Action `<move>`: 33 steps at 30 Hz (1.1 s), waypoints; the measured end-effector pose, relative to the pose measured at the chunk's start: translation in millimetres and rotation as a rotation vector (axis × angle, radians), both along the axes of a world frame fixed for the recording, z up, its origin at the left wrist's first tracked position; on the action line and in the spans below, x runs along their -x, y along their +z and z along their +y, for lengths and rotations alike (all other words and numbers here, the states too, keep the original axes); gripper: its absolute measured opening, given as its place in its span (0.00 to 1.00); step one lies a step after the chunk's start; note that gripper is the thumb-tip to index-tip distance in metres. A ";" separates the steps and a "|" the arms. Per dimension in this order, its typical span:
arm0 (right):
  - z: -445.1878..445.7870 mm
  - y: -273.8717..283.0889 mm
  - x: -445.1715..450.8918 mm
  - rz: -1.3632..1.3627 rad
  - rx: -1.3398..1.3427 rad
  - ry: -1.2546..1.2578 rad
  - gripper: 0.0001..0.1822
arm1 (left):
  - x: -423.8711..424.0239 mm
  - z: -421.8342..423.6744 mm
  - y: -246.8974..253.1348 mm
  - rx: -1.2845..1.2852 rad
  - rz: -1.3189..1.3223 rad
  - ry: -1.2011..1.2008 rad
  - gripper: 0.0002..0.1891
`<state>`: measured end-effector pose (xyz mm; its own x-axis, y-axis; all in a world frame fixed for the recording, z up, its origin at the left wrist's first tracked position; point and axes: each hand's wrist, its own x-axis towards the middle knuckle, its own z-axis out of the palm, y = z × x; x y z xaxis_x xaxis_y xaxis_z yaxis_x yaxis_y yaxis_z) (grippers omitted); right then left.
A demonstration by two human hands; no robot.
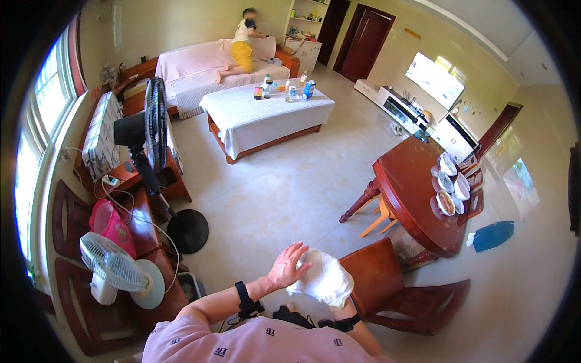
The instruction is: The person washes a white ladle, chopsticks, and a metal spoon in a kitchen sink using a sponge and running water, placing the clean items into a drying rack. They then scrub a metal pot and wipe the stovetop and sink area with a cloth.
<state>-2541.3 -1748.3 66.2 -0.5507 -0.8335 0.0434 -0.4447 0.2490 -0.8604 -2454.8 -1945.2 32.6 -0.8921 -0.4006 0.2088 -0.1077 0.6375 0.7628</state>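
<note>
A white cloth lies draped over my right hand, covering its palm and fingers; only the wrist shows below it. My left hand is raised at the cloth's left edge, its fingers spread and nothing gripped between them. Whether its thumb touches the cloth is hard to tell. Black straps circle both my forearms. Just right of the cloth stands a wooden chair with a brown seat.
A round-edged wooden table with several bowls stands at right. At left are a white desk fan, a black standing fan and a trailing cable. Beyond, a person kneels on the sofa behind a cloth-covered coffee table.
</note>
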 end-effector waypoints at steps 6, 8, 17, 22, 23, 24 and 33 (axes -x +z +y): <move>-60.1 40.6 86.5 0.476 0.070 -0.015 0.21 | 67.5 -46.1 -8.5 -0.216 -0.261 -0.102 0.31; -68.9 36.3 118.9 0.475 0.163 -0.054 0.21 | 89.3 -58.4 -11.5 -0.207 -0.319 -0.122 0.31; -100.2 -48.4 211.3 -0.152 0.171 -0.142 0.20 | 166.5 -116.3 -12.6 -0.270 -0.504 -0.233 0.28; -114.8 -40.2 218.6 -0.219 0.146 -0.244 0.20 | 205.4 -139.4 -18.8 -0.271 -0.464 -0.330 0.25; -115.0 -40.5 218.0 -0.228 0.139 -0.273 0.20 | 211.5 -146.0 -17.8 -0.269 -0.473 -0.361 0.25; -113.9 -37.1 219.7 -0.226 0.131 -0.304 0.20 | 221.0 -151.4 -16.3 -0.269 -0.469 -0.393 0.25; -139.7 -22.3 220.5 -0.220 0.107 -0.466 0.20 | 257.7 -202.9 -5.0 -0.311 -0.446 -0.559 0.27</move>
<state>-2761.8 -1888.0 43.8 -0.8679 -0.4948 -0.0438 -0.1131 0.2828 -0.9525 -2712.5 -2148.1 27.5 -0.9522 0.1521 -0.2650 -0.1715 0.4515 0.8756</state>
